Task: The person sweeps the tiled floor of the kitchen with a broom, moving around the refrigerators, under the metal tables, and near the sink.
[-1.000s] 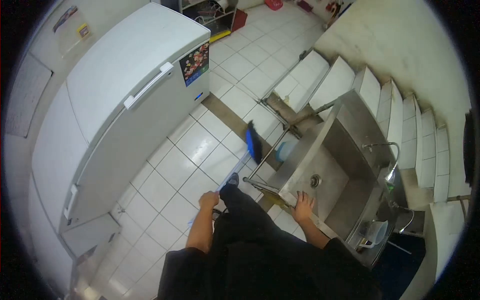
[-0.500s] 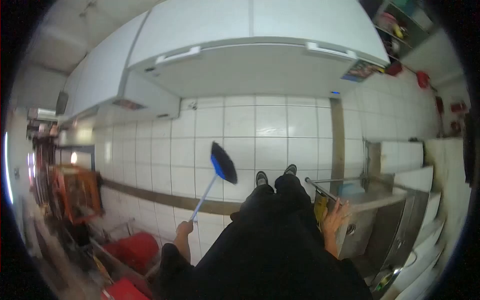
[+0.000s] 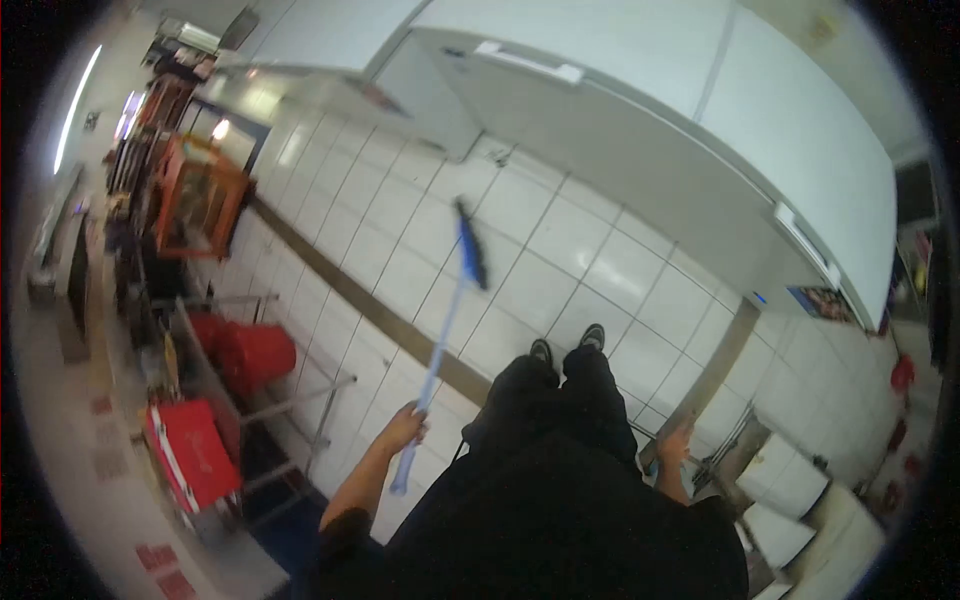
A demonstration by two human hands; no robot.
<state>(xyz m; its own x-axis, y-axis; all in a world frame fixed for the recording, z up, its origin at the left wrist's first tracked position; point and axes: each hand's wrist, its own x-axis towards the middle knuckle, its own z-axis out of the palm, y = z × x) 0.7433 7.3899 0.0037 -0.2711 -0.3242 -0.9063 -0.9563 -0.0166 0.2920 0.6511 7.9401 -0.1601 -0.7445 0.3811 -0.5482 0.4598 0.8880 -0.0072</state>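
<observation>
My left hand point(image 3: 403, 428) is wrapped round the light blue handle of a broom point(image 3: 440, 345), near its top end. The broom slants away from me, and its blue and black head point(image 3: 471, 247) is at the white tiled floor. On the right, my right hand point(image 3: 677, 445) is held low beside my leg, near a metal frame point(image 3: 725, 450). Its fingers are somewhat blurred and look extended and apart, with nothing visible in them.
A long white cabinet or freezer point(image 3: 620, 110) spans the top. At the left are a wooden case point(image 3: 200, 200), a red bucket point(image 3: 255, 355), a red bag point(image 3: 195, 455) and a metal rack point(image 3: 300, 405). White panels point(image 3: 780, 475) stand at the lower right.
The view has turned toward the left. More of the broom handle shows, including its end below my left hand. My right hand is away from the sink edge where it rested.
</observation>
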